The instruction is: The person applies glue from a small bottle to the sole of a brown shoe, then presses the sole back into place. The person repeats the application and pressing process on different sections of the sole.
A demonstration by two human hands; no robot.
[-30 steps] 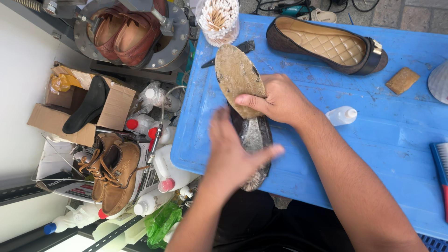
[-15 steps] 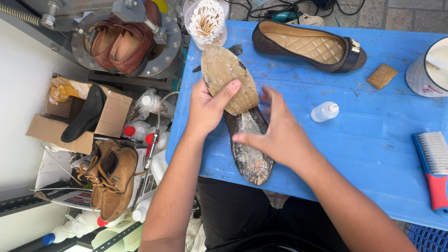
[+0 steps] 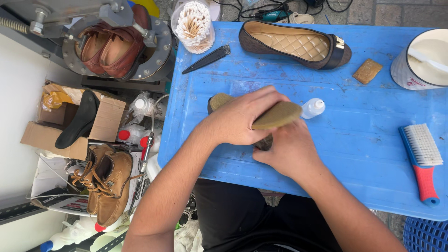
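On the blue table (image 3: 364,116), the left hand (image 3: 242,119) lies over a tan shoe sole (image 3: 276,115), fingers together and curled on it. The right hand (image 3: 289,151) cups it from below; its fingers are hidden, probably gripping. A small white bottle (image 3: 311,108) stands just beside. A white bucket (image 3: 422,58) holds pale paste, a clear jar (image 3: 193,25) holds swabs, and a cardboard box (image 3: 77,121) holds a black sole.

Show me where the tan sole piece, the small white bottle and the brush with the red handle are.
tan sole piece (image 3: 277,115), head view, on its bare right end past the left hand's fingers.
small white bottle (image 3: 311,108), head view, on its body.
brush with the red handle (image 3: 423,144), head view, on the white bristles.
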